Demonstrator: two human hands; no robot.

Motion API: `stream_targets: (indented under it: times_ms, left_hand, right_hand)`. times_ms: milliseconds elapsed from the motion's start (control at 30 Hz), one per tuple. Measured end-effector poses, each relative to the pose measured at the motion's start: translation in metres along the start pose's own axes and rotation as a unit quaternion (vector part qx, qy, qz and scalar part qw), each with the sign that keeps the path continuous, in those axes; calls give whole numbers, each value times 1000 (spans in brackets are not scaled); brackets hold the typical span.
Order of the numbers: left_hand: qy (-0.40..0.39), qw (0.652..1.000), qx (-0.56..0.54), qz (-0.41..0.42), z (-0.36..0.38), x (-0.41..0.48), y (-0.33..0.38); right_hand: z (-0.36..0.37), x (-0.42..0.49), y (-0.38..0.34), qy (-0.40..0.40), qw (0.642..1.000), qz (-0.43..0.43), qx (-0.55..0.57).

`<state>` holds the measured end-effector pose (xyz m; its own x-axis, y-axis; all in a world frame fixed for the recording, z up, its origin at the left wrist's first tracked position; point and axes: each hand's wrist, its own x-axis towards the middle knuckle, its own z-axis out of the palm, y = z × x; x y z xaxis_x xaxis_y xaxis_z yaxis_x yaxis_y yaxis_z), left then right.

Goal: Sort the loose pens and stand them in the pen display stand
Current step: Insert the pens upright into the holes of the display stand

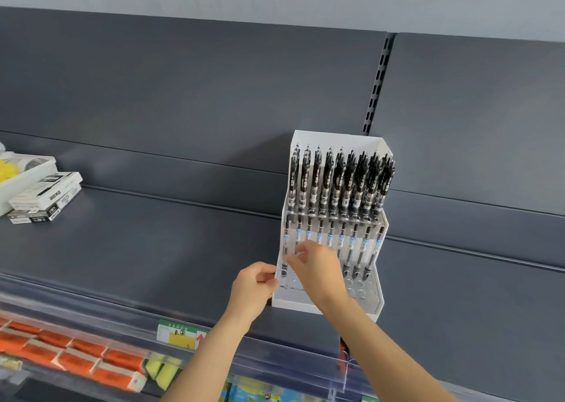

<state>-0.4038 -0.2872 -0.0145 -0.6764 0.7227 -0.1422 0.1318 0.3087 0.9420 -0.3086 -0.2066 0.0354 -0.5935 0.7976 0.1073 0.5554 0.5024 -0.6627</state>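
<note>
At 9 o'clock wall of pen display stand [374,305], holding it in left hand [255,288] grip; pinching front-row pen [286,242] in right hand [319,268] grip

White tiered stand [327,305], clear drilled steps: upright on grey shelf [153,248], near front edge, right of middle, open side facing front edge. Black pens [339,181]: upper step, packed rows, clips up, leaning slightly right. Clear pens [351,239], blue labels: single row across lower step, tips down in holes.
</note>
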Motion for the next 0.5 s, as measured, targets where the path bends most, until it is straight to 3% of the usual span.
stream_targets:
  times_ms: [67,133,200,233,367,500]
  left_hand:
    - [16,1000,-16,5,4,-5,2]
    - [92,995,29,41,14,-15,4]
    - [186,968,106,131,30,-31,13]
    - [197,955,128,179,41,-38,20]
    - [51,950,198,236,108,-61,52]
    - [-39,912,322,253,196,-88,77]
  right_hand:
    - [-10,-17,13,5,1000,3,11]
    - [-25,-35,32,23,999,4,24]
    - [-48,-50,57,58,998,9,24]
    - [-61,-57,71,75,997,16,14]
    - [-116,-82,138,86,991,57,-83]
    - [-173,-119,214,46,981,87,-169]
